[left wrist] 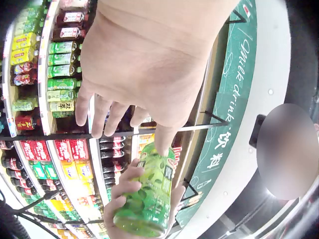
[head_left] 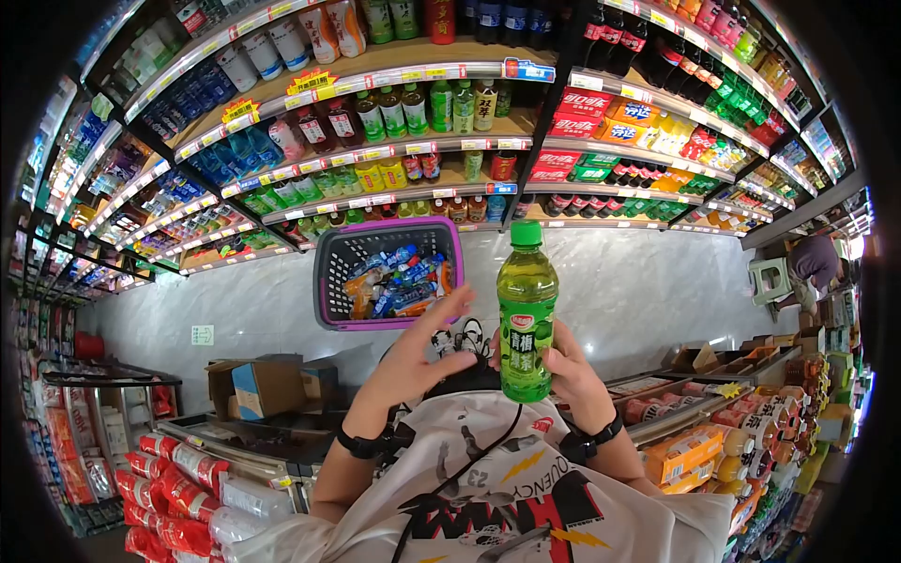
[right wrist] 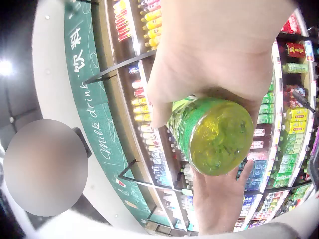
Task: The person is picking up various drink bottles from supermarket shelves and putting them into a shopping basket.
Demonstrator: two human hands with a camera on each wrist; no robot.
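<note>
A green-labelled tea bottle (head_left: 527, 324) with a green cap stands upright in front of the chest, gripped low on its side by the right hand (head_left: 572, 375). The left hand (head_left: 413, 352) is held to the left of the bottle, its fingers extended and holding nothing. In the left wrist view the left hand (left wrist: 144, 64) shows its palm, with the bottle (left wrist: 149, 194) beyond its thumb; whether they touch there is unclear. From the right wrist, the bottle's base (right wrist: 222, 137) faces the camera under the right hand (right wrist: 214, 59).
A purple-rimmed basket (head_left: 321, 272) of bottles sits on the floor beyond the left hand. Drink shelves (head_left: 394, 73) curve across the front. An open cardboard box (head_left: 253, 387) lies at left, and packaged drinks (head_left: 685, 455) are stacked at right.
</note>
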